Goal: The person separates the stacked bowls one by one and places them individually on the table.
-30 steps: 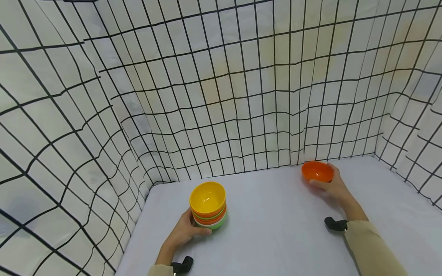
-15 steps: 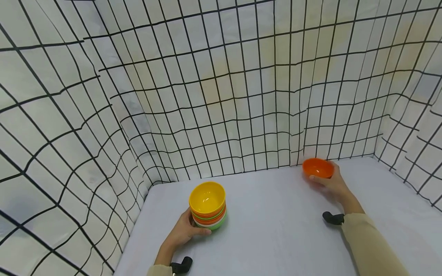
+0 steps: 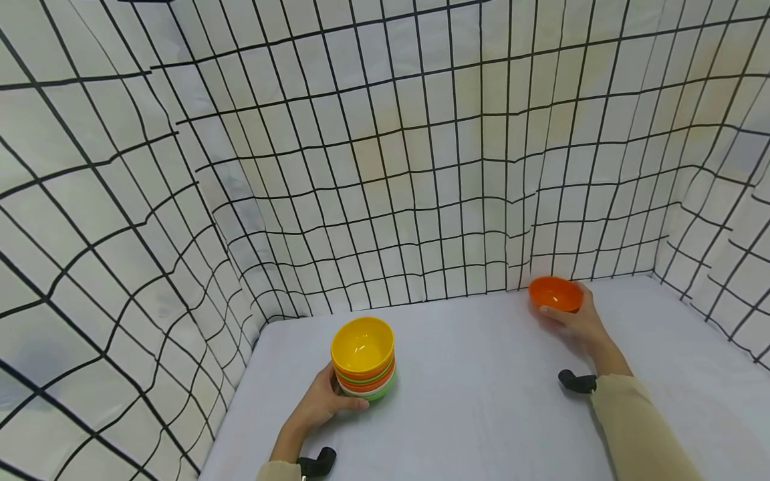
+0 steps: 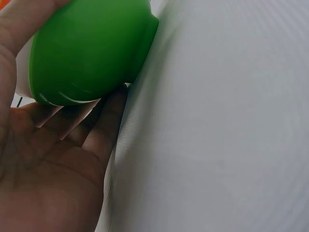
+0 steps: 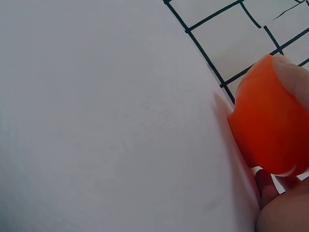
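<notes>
Orange and glossy, one bowl [image 3: 553,294] is held by the right grip [image 3: 582,325]; the left grip [image 3: 323,402] clasps a yellow-topped bowl stack [image 3: 363,359].

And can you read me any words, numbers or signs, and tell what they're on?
There are none that I can read. The yellow bowl, the bottom green bowl and the orange bowl in the right hand show no writing, and the gridded wall has no letters either.

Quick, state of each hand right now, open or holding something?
Left hand: holding a stack of round glossy bowls, yellow on top, green at the bottom.
Right hand: holding a round glossy orange bowl.
</notes>
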Available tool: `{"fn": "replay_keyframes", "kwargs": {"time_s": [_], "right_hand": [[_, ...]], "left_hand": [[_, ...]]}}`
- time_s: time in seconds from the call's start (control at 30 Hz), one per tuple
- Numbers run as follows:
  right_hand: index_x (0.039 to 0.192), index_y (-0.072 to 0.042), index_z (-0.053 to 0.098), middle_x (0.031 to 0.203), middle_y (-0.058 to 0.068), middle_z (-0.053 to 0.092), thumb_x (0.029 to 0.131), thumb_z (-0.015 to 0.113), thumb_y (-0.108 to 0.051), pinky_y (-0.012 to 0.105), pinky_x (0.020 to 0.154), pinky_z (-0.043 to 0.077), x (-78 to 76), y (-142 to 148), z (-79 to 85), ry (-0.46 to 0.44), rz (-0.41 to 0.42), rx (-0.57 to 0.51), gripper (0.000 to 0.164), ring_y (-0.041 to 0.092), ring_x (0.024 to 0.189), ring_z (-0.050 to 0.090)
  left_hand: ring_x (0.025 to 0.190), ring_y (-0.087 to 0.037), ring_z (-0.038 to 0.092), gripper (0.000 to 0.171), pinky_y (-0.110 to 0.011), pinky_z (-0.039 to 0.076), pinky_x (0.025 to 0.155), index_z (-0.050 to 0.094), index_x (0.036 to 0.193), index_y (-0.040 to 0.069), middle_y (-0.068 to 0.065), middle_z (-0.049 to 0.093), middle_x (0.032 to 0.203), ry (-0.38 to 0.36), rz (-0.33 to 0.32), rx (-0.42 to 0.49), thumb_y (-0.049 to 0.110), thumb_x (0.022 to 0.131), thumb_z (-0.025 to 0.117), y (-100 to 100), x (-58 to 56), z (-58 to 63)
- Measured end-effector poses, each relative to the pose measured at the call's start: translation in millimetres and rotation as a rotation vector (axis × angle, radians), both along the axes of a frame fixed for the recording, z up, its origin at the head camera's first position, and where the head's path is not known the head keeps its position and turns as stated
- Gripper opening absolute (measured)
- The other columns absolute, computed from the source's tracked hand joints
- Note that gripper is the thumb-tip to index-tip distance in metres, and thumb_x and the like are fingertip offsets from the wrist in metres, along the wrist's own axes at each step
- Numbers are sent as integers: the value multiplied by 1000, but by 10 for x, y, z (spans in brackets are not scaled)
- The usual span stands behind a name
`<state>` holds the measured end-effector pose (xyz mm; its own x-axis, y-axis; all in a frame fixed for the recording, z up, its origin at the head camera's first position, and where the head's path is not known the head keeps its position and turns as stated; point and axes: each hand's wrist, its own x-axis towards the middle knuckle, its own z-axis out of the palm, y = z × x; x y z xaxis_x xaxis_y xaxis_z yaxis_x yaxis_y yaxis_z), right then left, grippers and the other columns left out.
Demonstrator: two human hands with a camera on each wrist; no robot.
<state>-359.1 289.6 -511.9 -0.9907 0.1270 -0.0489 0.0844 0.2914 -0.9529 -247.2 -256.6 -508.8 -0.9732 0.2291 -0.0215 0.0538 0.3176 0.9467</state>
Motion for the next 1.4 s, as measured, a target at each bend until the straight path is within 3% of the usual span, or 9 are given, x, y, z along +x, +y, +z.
{"fn": "replay_keyframes", "kwargs": {"time_s": [0.87, 1.4], "right_hand": [[162, -21, -20, 171, 23, -1, 87, 81, -41, 70, 125, 17, 70, -88, -38, 35, -80, -98, 127, 51, 154, 9], [162, -18, -20, 170, 26, -2, 93, 74, -42, 71, 124, 18, 122, -100, 2, 25, -107, -25, 119, 52, 153, 11]], "left_hand": [[150, -28, 41, 95, -56, 19, 130, 44, 149, 20, 0, 56, 149, -21, 11, -2, 14, 69, 96, 0, 15, 14], [150, -26, 42, 95, -54, 20, 131, 45, 148, 21, 1, 57, 148, -17, 3, -3, 15, 68, 96, -1, 8, 14]]}}
